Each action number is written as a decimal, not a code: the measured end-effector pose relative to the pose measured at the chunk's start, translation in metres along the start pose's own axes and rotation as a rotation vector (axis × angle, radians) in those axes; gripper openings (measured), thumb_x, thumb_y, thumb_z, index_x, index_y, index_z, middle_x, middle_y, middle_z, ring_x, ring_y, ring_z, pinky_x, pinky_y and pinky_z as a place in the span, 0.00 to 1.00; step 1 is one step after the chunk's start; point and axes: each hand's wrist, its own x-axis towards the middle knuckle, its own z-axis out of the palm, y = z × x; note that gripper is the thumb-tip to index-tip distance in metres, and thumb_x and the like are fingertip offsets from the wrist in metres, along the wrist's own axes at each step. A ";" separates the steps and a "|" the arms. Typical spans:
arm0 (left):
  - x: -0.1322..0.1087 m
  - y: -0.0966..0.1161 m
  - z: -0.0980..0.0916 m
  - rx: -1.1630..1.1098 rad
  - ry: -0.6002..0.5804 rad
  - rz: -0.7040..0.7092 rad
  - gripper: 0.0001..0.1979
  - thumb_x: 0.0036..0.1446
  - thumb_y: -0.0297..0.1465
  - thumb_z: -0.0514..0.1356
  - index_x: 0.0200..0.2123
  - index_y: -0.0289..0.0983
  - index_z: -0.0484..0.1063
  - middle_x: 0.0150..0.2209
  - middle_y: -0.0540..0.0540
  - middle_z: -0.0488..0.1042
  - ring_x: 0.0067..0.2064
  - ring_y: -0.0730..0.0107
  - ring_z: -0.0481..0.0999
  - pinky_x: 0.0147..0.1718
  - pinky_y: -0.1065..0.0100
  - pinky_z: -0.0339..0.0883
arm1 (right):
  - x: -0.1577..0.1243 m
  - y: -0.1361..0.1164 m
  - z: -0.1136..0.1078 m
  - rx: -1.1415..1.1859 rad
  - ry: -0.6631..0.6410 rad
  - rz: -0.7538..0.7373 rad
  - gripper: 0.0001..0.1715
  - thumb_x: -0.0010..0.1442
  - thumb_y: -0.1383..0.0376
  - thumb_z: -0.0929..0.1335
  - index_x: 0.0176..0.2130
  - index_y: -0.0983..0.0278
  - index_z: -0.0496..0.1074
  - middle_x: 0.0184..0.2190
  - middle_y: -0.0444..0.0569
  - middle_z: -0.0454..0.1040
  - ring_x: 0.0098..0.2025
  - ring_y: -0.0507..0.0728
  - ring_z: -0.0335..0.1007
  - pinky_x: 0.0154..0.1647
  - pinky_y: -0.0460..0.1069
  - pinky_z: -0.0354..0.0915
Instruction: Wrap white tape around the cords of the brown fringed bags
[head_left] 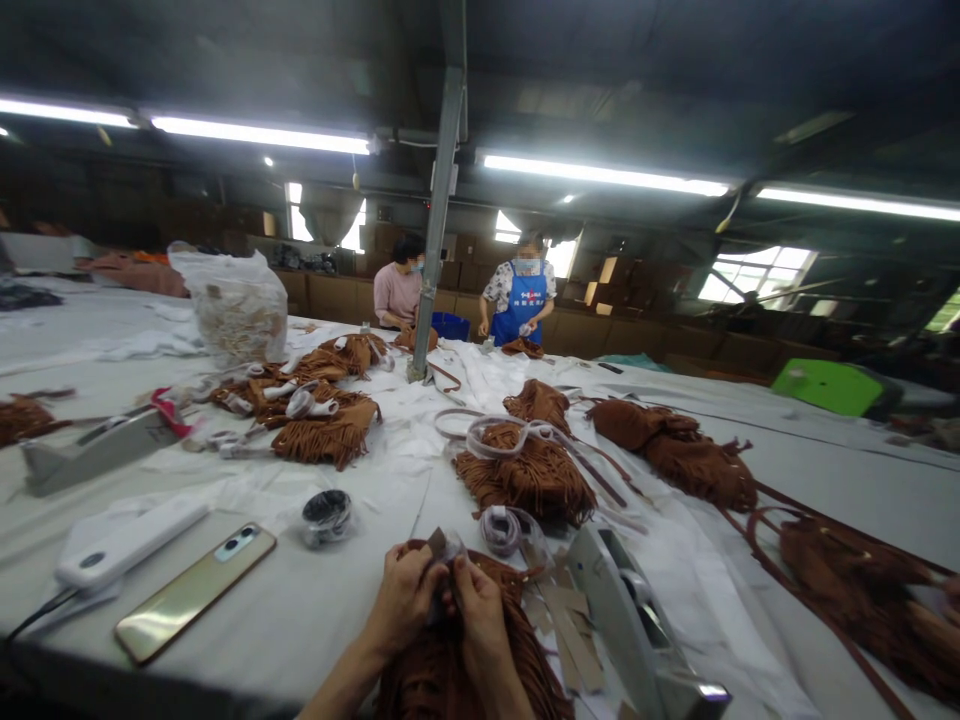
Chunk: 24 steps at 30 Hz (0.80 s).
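Observation:
Close in front of me, a brown fringed bag [540, 665] lies on the white-covered table. Over its top, my left hand [406, 592] and my right hand [480, 605] are closed near each other, fingertips pinching a crumpled piece of clear plastic wrap [451, 545]. A small bit of brown card shows by the left fingertips; the fingers hide most of what is between them. Just beyond my right hand sits a coiled strap in plastic [501, 530]. Strips of grey-brown card [574, 635] lie to the right, beside a grey tape dispenser [634, 620].
A phone [196, 592], a white corded device [135, 540] and a wrapped black roll [326, 515] lie leftward. More fringed bags [525, 480] cover the middle. A full plastic sack [232, 305] stands behind, near a metal post [439, 220]. Two people work across; another person's hand [937, 630] is at right.

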 end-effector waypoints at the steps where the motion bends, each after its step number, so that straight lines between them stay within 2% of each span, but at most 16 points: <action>1: 0.000 -0.002 0.000 -0.009 0.006 -0.010 0.16 0.62 0.37 0.46 0.36 0.38 0.72 0.35 0.42 0.77 0.43 0.56 0.73 0.51 0.53 0.56 | -0.001 -0.003 0.000 -0.041 -0.044 -0.003 0.22 0.47 0.52 0.75 0.33 0.69 0.76 0.20 0.42 0.69 0.20 0.46 0.57 0.21 0.41 0.55; 3: 0.003 -0.005 -0.003 -0.032 0.006 -0.020 0.16 0.62 0.38 0.47 0.34 0.38 0.72 0.35 0.43 0.77 0.42 0.57 0.74 0.49 0.56 0.59 | -0.002 -0.008 -0.001 -0.131 -0.132 -0.010 0.23 0.46 0.54 0.75 0.38 0.67 0.76 0.26 0.44 0.72 0.22 0.46 0.59 0.23 0.41 0.57; 5: 0.006 -0.007 -0.006 -0.054 -0.011 -0.019 0.15 0.61 0.38 0.50 0.33 0.39 0.73 0.34 0.44 0.78 0.40 0.59 0.75 0.47 0.59 0.61 | -0.002 -0.012 -0.002 -0.219 -0.155 -0.025 0.24 0.46 0.54 0.75 0.38 0.67 0.76 0.25 0.44 0.72 0.21 0.46 0.57 0.21 0.41 0.56; 9: 0.010 -0.008 -0.009 -0.091 -0.043 -0.027 0.13 0.59 0.39 0.52 0.34 0.39 0.74 0.33 0.46 0.78 0.40 0.60 0.75 0.45 0.63 0.63 | 0.004 -0.015 -0.002 -0.351 -0.096 -0.053 0.20 0.45 0.54 0.74 0.29 0.70 0.76 0.14 0.40 0.64 0.15 0.45 0.52 0.15 0.41 0.48; 14: 0.012 -0.010 -0.007 -0.125 -0.042 -0.083 0.12 0.57 0.38 0.53 0.32 0.38 0.72 0.31 0.45 0.77 0.38 0.59 0.74 0.42 0.63 0.63 | 0.011 -0.014 0.004 -0.428 -0.022 -0.088 0.14 0.43 0.60 0.75 0.24 0.70 0.75 0.16 0.42 0.67 0.18 0.47 0.58 0.17 0.41 0.54; 16: 0.015 -0.012 -0.007 -0.142 -0.037 -0.115 0.13 0.58 0.37 0.52 0.34 0.36 0.72 0.31 0.44 0.76 0.36 0.60 0.74 0.40 0.63 0.63 | 0.010 -0.013 0.004 -0.450 0.035 -0.093 0.15 0.44 0.59 0.74 0.28 0.70 0.74 0.15 0.41 0.68 0.16 0.48 0.58 0.15 0.42 0.53; 18: 0.019 -0.013 -0.008 -0.174 -0.049 -0.144 0.13 0.58 0.37 0.51 0.35 0.36 0.71 0.31 0.44 0.76 0.35 0.61 0.74 0.38 0.65 0.63 | 0.004 -0.012 0.003 -0.456 0.095 -0.101 0.21 0.46 0.57 0.73 0.37 0.68 0.72 0.16 0.40 0.68 0.14 0.49 0.59 0.13 0.42 0.54; 20: 0.024 -0.015 -0.011 -0.222 -0.076 -0.169 0.15 0.58 0.39 0.51 0.35 0.35 0.71 0.32 0.45 0.76 0.35 0.61 0.73 0.35 0.66 0.62 | -0.006 -0.014 0.001 -0.455 0.053 -0.132 0.24 0.48 0.57 0.73 0.42 0.66 0.69 0.21 0.44 0.73 0.19 0.52 0.67 0.18 0.44 0.62; 22: 0.028 -0.015 -0.013 -0.281 -0.118 -0.188 0.16 0.57 0.41 0.52 0.33 0.34 0.71 0.31 0.46 0.75 0.34 0.63 0.72 0.33 0.68 0.62 | -0.015 -0.020 -0.003 -0.475 -0.081 -0.187 0.25 0.47 0.61 0.74 0.44 0.65 0.69 0.30 0.49 0.77 0.30 0.56 0.73 0.30 0.47 0.69; 24: 0.032 -0.015 -0.016 -0.348 -0.169 -0.202 0.18 0.55 0.44 0.54 0.30 0.34 0.71 0.27 0.48 0.72 0.31 0.67 0.69 0.30 0.70 0.60 | -0.021 -0.028 -0.006 -0.566 -0.193 -0.263 0.24 0.46 0.64 0.74 0.45 0.64 0.71 0.36 0.51 0.77 0.38 0.59 0.74 0.40 0.49 0.69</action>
